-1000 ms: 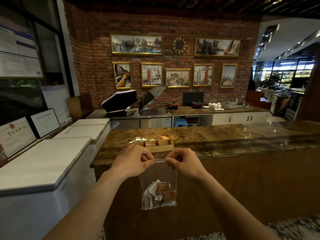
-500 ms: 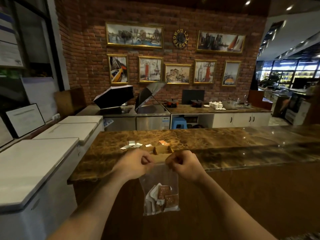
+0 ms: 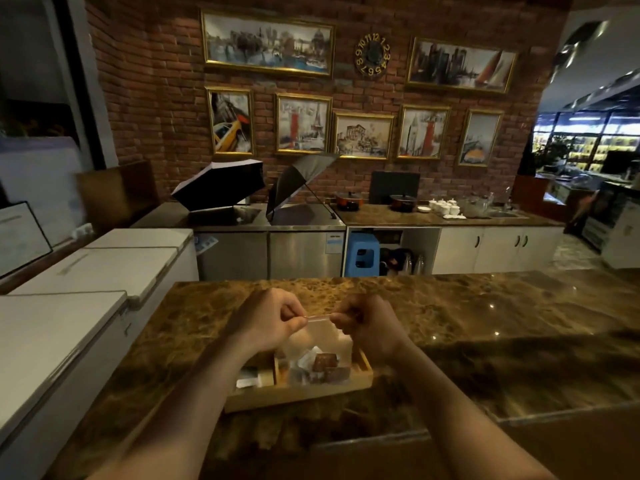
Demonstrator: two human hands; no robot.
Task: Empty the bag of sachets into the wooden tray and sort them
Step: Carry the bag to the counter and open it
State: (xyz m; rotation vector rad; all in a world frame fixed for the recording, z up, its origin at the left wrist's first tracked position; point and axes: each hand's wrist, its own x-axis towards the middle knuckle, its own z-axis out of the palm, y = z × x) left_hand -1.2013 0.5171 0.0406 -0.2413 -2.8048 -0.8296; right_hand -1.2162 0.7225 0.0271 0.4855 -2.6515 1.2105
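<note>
Looking down through the head camera, we have both hands up in the middle of the frame, just below centre, and they are working the top of a clear plastic bag (image 3: 320,344). Our left hand (image 3: 266,320) has its fingers curled in tight, thumb and forefinger pinching the left end of the bag's sealed strip; our right hand (image 3: 370,327) mirrors it, fingers folded, pinching the right end, so the strip runs taut and level between the two. The bag hangs straight down from that strip, and in its lower part we can see the sachets (image 3: 320,367) bunched together, a couple of white ones on the left and brown ones on the right. Right behind and under the bag, lower centre of the frame, sits the wooden tray (image 3: 298,396) on the brown marble counter (image 3: 485,341); the bag's bottom hangs over the tray's middle compartment, though we cannot tell whether it touches the wood. In the tray's left compartment there is a pale sachet (image 3: 247,381) lying flat, partly hidden by our left forearm. The picture is a little blurred, so print on the packets is unreadable. Over on the left of the frame run white chest freezers (image 3: 86,271), and across the top a brick wall (image 3: 156,98) hung with framed pictures and a round clock (image 3: 373,58). Below that, mid-frame, two open umbrellas (image 3: 221,183) rest on a steel worktop, and a blue stool (image 3: 362,254) is tucked under the back counter.
</note>
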